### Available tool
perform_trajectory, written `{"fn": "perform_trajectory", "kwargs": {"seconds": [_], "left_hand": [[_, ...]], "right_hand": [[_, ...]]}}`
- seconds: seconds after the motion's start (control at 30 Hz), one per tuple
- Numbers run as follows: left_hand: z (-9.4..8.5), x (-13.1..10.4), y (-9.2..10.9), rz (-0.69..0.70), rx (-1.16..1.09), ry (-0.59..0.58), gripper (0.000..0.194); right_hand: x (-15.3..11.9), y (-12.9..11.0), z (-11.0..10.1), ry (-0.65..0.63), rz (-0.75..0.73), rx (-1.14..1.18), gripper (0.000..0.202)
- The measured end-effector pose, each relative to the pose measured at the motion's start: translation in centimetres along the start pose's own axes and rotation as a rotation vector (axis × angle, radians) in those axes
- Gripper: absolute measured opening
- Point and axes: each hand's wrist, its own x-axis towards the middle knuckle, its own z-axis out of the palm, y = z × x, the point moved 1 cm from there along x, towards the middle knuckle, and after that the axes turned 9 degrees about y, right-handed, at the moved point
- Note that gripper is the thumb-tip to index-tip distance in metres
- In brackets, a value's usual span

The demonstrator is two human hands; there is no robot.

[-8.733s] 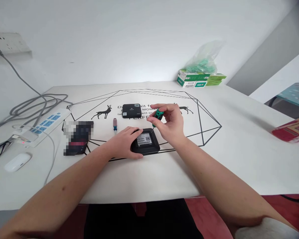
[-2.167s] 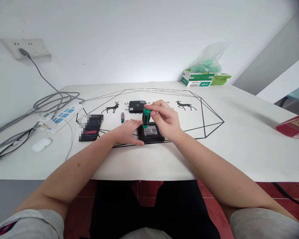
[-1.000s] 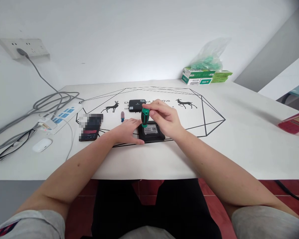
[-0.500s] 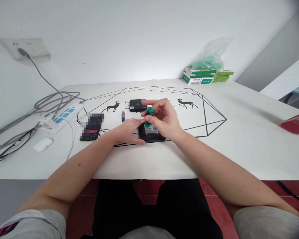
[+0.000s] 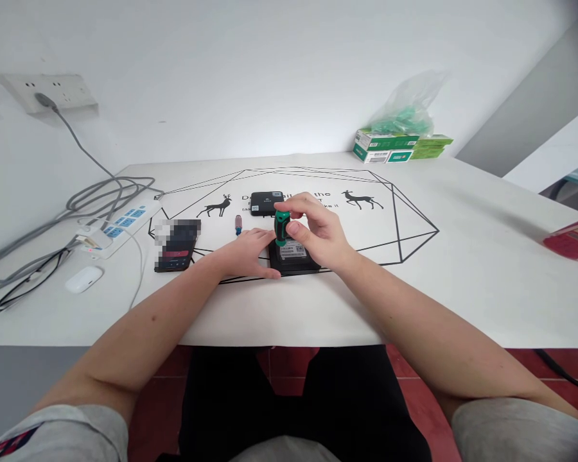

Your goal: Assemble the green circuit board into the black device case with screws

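My right hand (image 5: 318, 228) grips a green and black screwdriver (image 5: 282, 227) between thumb and fingers. The screwdriver stands roughly upright over a flat black device (image 5: 296, 264) with white printed labels; its tip is hidden. My left hand (image 5: 251, 252) lies flat against the left side of that device, fingers stretched and thumb apart along its near edge. Just beyond the hands sits a small black box (image 5: 266, 203) with a sticker. A second, short screwdriver (image 5: 238, 224) with a clear reddish handle rests left of it.
A phone (image 5: 178, 246), a white earbud case (image 5: 83, 280), glasses (image 5: 31, 279) and a power strip (image 5: 125, 228) with coiled cables lie on the left. Green and white boxes (image 5: 385, 142) under a plastic bag (image 5: 409, 109) stand at the back right. A red package (image 5: 573, 239) is at the right edge.
The screwdriver's handle has shifted slightly left and turned more upright. My right fingers have moved round it, index fingertip now at its top. My left hand stays put.
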Motion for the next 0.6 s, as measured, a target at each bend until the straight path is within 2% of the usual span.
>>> {"fn": "perform_trajectory", "kwargs": {"seconds": [0.17,0.43,0.6], "left_hand": [[0.04,0.04,-0.16,0.015,-0.011,-0.004,0.085],[0.13,0.08,-0.34,0.006,0.012,-0.007,0.088],[0.02,0.09,-0.17,-0.004,0.011,-0.018,0.089]], "right_hand": [[0.09,0.09,-0.29,-0.033,0.105,0.006,0.025],[0.22,-0.07,-0.03,-0.032,0.048,-0.061,0.025],[-0.08,0.23,0.02,-0.031,0.153,-0.071,0.027]]}}
